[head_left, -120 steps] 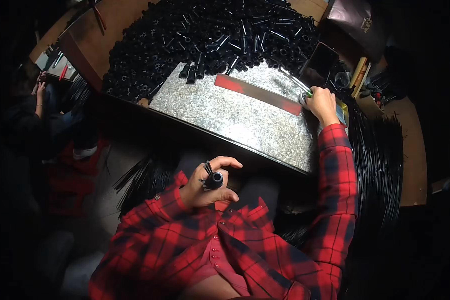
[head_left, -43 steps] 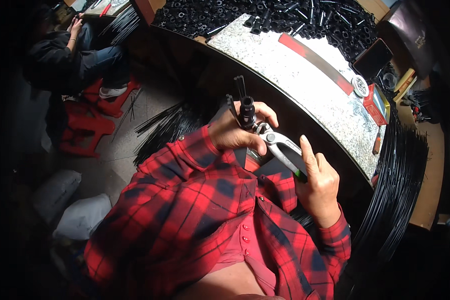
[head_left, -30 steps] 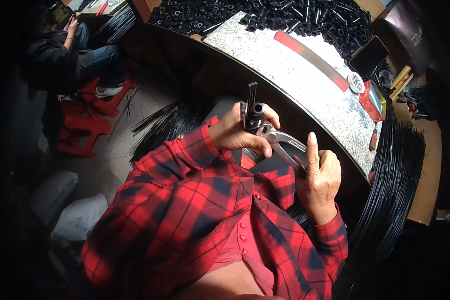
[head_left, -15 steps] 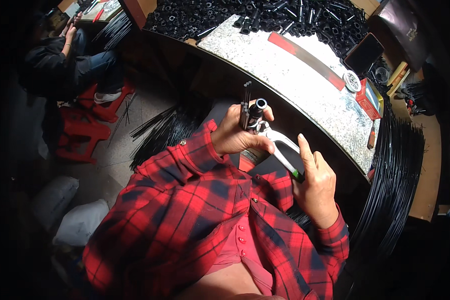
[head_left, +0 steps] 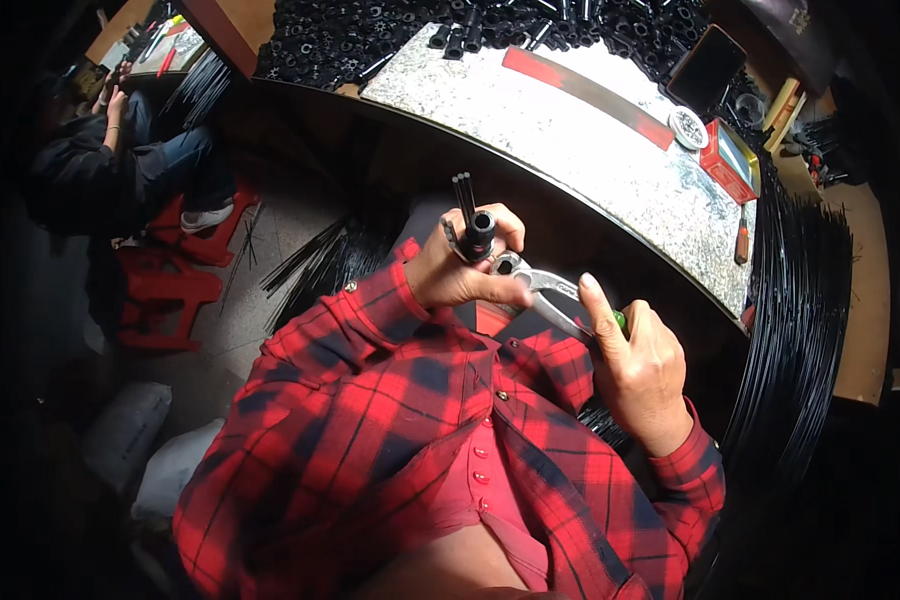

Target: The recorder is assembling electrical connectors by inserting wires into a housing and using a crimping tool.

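My left hand (head_left: pixel 440 275) is closed around a short black tube (head_left: pixel 480 226), its open end facing up. Several thin black rods (head_left: pixel 464 192) stand up from the same grip, beside the tube. In my right hand (head_left: pixel 645 365) is a pair of metal pliers (head_left: pixel 548 284) with a green handle end; the index finger stretches along it. The head of the pliers, with a round dark opening, lies just below the tube by my left fingers. My left thumb reaches over toward the pliers. Whether the head touches the tube I cannot tell.
Ahead is a speckled worktop (head_left: pixel 570 140) with a heap of black tubular parts (head_left: pixel 390 35), a red-ended strip (head_left: pixel 585 95), a phone (head_left: pixel 707 68), a white dish (head_left: pixel 688 128), a red box (head_left: pixel 730 160) and a screwdriver (head_left: pixel 742 236). Long black rods (head_left: pixel 795 310) hang at right. A person (head_left: pixel 100 160) sits far left.
The tube and rods have shifted left, and the pliers' head now shows more clearly below the tube. My right hand has moved slightly right and down. The whole view has shifted.
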### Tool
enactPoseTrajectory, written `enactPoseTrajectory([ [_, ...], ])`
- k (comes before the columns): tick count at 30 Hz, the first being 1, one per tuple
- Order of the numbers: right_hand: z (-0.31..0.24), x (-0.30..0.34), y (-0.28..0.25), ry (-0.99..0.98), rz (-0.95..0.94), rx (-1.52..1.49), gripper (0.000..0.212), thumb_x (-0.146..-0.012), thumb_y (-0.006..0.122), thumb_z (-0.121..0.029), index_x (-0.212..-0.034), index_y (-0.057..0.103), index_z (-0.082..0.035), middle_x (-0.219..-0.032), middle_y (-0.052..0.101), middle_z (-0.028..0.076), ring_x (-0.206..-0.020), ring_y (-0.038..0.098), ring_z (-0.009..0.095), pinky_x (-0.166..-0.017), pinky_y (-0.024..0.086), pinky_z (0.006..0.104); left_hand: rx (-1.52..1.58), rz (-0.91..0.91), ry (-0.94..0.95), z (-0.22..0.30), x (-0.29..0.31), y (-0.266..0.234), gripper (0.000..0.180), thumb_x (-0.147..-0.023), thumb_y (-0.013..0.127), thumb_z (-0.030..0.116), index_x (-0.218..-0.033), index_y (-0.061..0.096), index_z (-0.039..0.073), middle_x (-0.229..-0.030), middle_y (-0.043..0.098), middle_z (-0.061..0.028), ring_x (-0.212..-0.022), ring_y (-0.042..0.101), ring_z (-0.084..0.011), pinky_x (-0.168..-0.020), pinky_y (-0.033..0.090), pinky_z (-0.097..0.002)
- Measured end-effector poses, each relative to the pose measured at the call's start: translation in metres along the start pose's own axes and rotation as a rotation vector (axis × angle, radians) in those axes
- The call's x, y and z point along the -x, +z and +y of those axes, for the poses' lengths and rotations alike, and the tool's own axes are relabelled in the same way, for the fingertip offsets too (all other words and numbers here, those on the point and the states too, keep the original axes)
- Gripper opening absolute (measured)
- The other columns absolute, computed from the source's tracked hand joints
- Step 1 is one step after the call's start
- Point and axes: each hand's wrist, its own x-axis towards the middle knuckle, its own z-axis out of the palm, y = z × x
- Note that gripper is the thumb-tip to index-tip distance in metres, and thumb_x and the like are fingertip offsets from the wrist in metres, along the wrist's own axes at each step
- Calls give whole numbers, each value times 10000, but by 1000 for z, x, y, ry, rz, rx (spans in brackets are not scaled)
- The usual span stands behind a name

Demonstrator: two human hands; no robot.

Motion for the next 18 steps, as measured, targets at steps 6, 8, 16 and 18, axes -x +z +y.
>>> enactPoseTrajectory([
  [6,-10,0,5,21,12,156,592,-756,540,-69,-1336,448,-153,-657,326,42,-545,410,169,-468,378,284,13,19,-109,0,-2,-2,312,-625,809,206,-755,567,59,-632,503,35,-565,443,-29,-488,348,-202],
  [8,-12,-2,7,34,14,143,590,-761,534,-72,-1339,443,-153,-658,326,40,-542,408,167,-468,381,284,-32,28,-87,-1,-1,-3,274,-653,782,198,-757,567,62,-639,510,29,-573,457,-39,-495,359,-206],
  [16,-10,-5,10,41,-14,74,600,-755,546,-74,-1341,434,-142,-667,337,49,-552,422,173,-470,388,276,-58,-12,-116,3,-2,-7,253,-675,762,183,-784,566,67,-657,513,25,-595,475,-45,-515,379,-206],
  [18,-9,-5,10,67,-13,-16,606,-733,574,-38,-1320,455,-129,-670,351,73,-558,434,195,-476,382,305,-52,-31,-135,3,-2,-8,267,-670,770,180,-800,566,68,-664,510,29,-600,474,-41,-518,378,-204],
])
